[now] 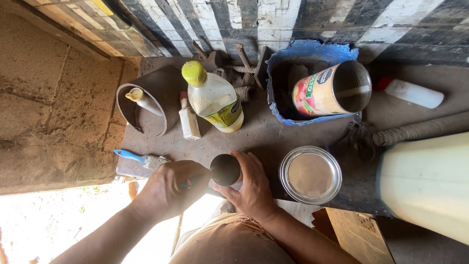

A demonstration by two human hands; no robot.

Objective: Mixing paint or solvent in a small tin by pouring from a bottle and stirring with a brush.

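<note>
Seen from a head camera looking straight down, a dusty counter (273, 137) stands against a black-and-white striped wall, and every place below is given relative to the small dark round jar (225, 169) near the counter's front edge. The largest thing, a pale cream plastic container (425, 181), sits far to the jar's right. Behind and to the right of the jar, a torn blue tub (312, 51) holds an open tin can with a fruit label (332, 90) tipped on its side. Just right of the jar rests a round glass lid or dish (310, 174). Directly behind the jar stands a clear bottle of yellowish liquid with a yellow cap (214, 95), with a small white bottle (188, 122) beside it and a curved metal piece (146, 105) farther left. A blue-handled brush (141, 159) lies to the jar's left. The right hand (251, 188) wraps the jar's side in a firm grip, holding it over the front edge. The left hand (171, 188) is clenched around something blue and slender, mostly hidden, touching the jar. Likely risks: the jar is poised at the edge and could slip off if the hold loosens, and an elbow swing could knock the nearby dish.
</note>
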